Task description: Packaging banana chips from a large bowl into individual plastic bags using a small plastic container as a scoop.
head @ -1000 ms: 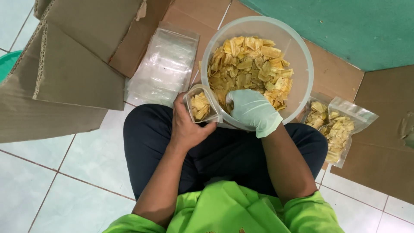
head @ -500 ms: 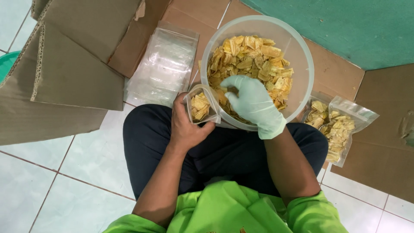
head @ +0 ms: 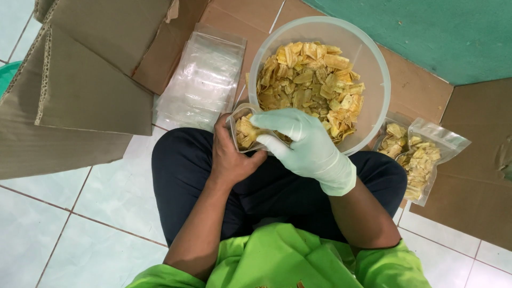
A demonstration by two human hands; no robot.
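Observation:
My bare left hand (head: 229,160) grips a small clear plastic pouch (head: 241,133), partly filled with yellow chips, upright above my lap. My right hand (head: 308,150), in a pale green glove, reaches over the pouch's mouth, its fingers closed around a few chips and pointing into the opening. Just behind both hands stands a large translucent bowl (head: 382,80) heaped with yellow chips (head: 314,80); its near rim touches the pouch and is partly hidden by my right hand.
A stack of empty clear bags (head: 202,80) lies left of the bowl. Two filled pouches (head: 421,157) lie to the right by my knee. Flattened cardboard boxes (head: 80,90) cover the left side; a green mat (head: 437,32) lies at the top right.
My right hand was inside the bowl among the chips half a second ago; it has come back toward me and left, over the pouch mouth. My left hand has kept holding the pouch.

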